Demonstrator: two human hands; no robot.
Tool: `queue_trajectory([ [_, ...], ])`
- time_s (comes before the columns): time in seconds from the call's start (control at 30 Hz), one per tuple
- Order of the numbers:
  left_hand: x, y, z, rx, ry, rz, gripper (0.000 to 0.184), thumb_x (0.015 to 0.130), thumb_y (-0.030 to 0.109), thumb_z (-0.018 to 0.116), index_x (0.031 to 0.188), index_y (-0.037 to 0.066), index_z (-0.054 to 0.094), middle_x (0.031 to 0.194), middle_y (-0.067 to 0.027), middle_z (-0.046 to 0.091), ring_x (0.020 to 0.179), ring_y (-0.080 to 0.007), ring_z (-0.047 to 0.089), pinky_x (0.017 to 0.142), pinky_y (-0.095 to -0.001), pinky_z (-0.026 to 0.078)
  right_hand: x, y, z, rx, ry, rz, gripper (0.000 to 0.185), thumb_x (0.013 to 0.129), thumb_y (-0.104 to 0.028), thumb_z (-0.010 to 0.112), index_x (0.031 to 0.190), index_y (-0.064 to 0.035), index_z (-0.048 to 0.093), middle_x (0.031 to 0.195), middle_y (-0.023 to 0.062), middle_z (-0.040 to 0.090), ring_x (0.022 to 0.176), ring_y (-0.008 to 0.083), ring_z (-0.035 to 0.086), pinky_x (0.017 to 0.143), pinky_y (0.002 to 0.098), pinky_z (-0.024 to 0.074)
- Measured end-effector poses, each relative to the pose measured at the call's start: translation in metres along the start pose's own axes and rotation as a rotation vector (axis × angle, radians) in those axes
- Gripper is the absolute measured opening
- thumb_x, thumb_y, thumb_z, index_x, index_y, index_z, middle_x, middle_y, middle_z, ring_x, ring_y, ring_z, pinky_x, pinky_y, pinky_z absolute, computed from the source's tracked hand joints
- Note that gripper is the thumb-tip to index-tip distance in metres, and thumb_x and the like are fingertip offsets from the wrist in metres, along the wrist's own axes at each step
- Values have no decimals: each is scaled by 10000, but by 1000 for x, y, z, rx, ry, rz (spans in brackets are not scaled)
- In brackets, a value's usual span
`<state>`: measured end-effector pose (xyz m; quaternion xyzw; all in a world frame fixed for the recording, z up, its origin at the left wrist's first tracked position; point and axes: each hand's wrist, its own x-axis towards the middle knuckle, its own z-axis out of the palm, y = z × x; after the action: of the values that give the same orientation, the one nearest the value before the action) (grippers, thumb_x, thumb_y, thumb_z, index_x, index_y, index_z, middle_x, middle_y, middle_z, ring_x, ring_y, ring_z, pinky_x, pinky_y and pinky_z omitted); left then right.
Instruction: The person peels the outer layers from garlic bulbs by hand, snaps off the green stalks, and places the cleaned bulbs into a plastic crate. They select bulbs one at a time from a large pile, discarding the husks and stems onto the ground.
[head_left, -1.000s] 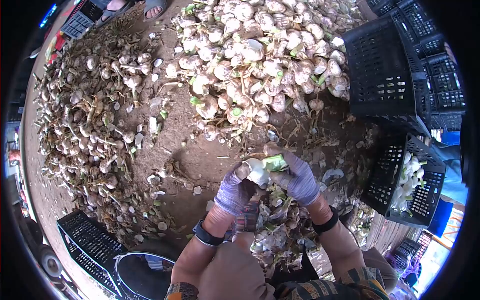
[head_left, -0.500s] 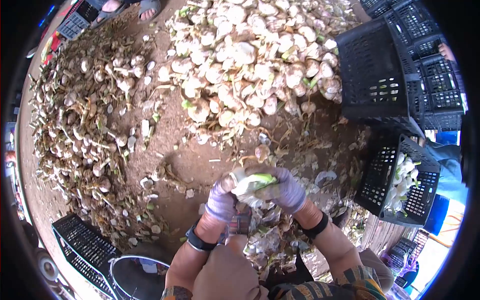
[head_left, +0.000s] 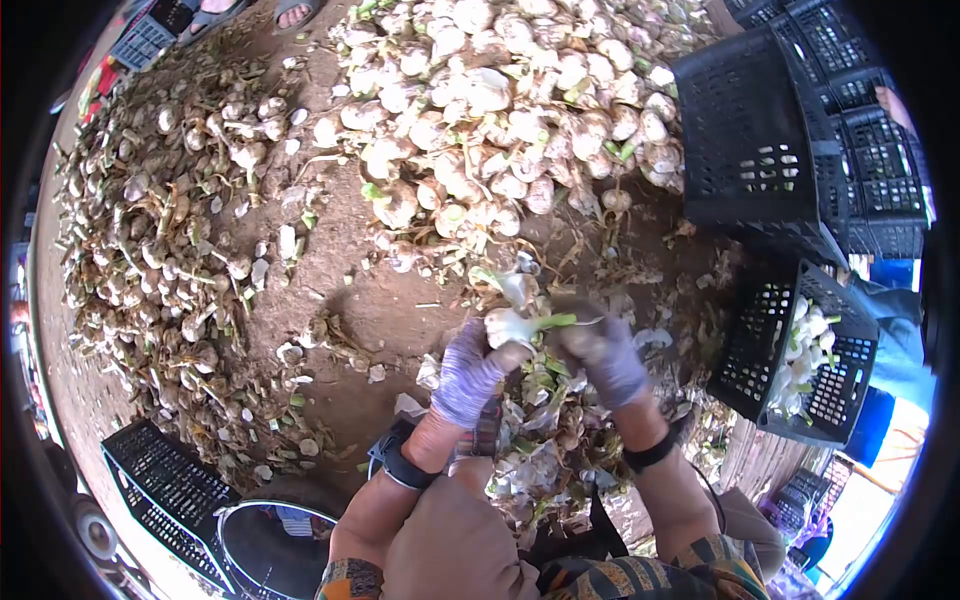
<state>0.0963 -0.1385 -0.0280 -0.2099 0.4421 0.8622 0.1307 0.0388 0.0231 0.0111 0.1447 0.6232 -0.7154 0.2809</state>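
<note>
A white garlic bulb [head_left: 508, 328] with a green stem pointing right is pinched in the fingers of my left hand [head_left: 470, 375], which wears a pale purple glove. Beside the stem's end is my right hand [head_left: 605, 362], gloved alike. Motion smears its fingers, so I cannot make out whether it grips anything. Just above the bulb is a pale piece of garlic skin [head_left: 515, 285]. Beneath my hands lies a heap of peeled skins and green scraps [head_left: 550, 440].
A big garlic pile [head_left: 500, 120] spreads ahead, with a browner garlic pile [head_left: 150, 260] to the left. On the right, a black crate [head_left: 840, 385] holds cleaned garlic, below stacked black crates [head_left: 745, 130]. Another crate [head_left: 165, 500] and a round dark bucket [head_left: 275, 550] stand lower left.
My right hand has moved away to the right from the garlic bulb, which both hands were around. The bulb now shows whiter, and a piece of skin has appeared above it.
</note>
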Motion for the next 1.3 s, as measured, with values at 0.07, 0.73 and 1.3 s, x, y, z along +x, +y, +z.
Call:
queue_trajectory([
  [0.07,3,-7,6,-144,-58,84,481,726,181,730,1113,29,487,1003,-65,566,906,-140,549,816,-279,455,-2,0,9,30,-45,94,330,771,-295,653,950,-25,588,630,-12,516,507,45,431,424,204,313],
  [0.73,-16,-7,-26,1484,-263,-88,415,734,355,614,1104,173,572,1275,-135,422,1154,-344,405,937,-473,332,20,28,-44,300,6,-4,171,801,-219,605,868,-65,572,641,10,556,429,104,455,375,218,336],
  [1.3,3,-32,-38,718,-549,-107,347,796,188,640,1124,106,564,939,-70,638,835,-157,597,759,-298,472,175,-80,-4,-1390,453,-676,525,655,16,657,1138,-144,524,1353,105,353,1053,202,524,841,288,471],
])
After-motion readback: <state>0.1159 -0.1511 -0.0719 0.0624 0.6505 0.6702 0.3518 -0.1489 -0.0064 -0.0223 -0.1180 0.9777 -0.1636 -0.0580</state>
